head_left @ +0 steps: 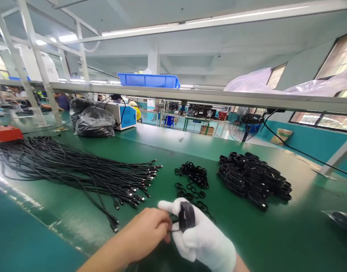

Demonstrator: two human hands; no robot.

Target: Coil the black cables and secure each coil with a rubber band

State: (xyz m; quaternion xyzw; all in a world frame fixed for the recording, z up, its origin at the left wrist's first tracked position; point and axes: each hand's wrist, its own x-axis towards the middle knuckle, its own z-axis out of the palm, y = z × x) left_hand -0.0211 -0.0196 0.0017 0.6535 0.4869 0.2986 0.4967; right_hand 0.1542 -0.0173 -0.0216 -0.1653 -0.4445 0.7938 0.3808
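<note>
The right hand (201,238), in a white glove, grips a coiled black cable (187,216) that stands on edge between its thumb and fingers, low and near the middle of the view. The bare left hand (153,228) meets it at the coil's nine o'clock side, fingers bent in beside short black strands; I cannot tell whether they pinch one.

From the hands, small black rings (194,173) lie scattered and heaped on the green bench (162,149) toward twelve o'clock. At ten o'clock a broad spread of loose black cables (85,166) points its plugs toward the rings, with a red box (6,133) beyond its far left end. At two o'clock sits a pile of coiled bundles (252,177). Toward eleven o'clock, farther back, a plastic bag (95,122) rests beside a blue-and-white machine (128,116).
</note>
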